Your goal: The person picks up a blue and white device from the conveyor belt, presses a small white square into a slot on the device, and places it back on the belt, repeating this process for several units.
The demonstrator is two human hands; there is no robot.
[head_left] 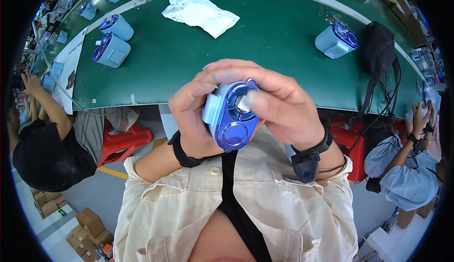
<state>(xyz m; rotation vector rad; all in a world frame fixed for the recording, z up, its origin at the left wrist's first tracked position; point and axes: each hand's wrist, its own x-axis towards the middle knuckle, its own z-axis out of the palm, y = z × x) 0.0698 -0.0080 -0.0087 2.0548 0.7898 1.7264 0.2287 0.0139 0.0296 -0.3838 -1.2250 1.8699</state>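
Observation:
A light-blue plastic device (pixel 232 129) with a glossy dark-blue face is held up in front of my chest, over the table's near edge. Round its left side and back wraps my left hand (pixel 189 115), closed on the light-blue body. My right hand (pixel 283 106) curls its fingers over the device's top and right side. Its thumb presses at a small white block (pixel 243 105) in the round opening of the face. The thumb partly covers that opening, and a small loop sticks up at the top edge. What lies behind the device is hidden by my fingers.
Similar blue devices (pixel 112 50) stand on the green table (pixel 156 73) at the left, another (pixel 336 40) at the right by small metal parts. A crumpled white bag (pixel 201 16) lies at the back. A black pouch (pixel 378 44) with cables hangs over the right. Co-workers sit both sides.

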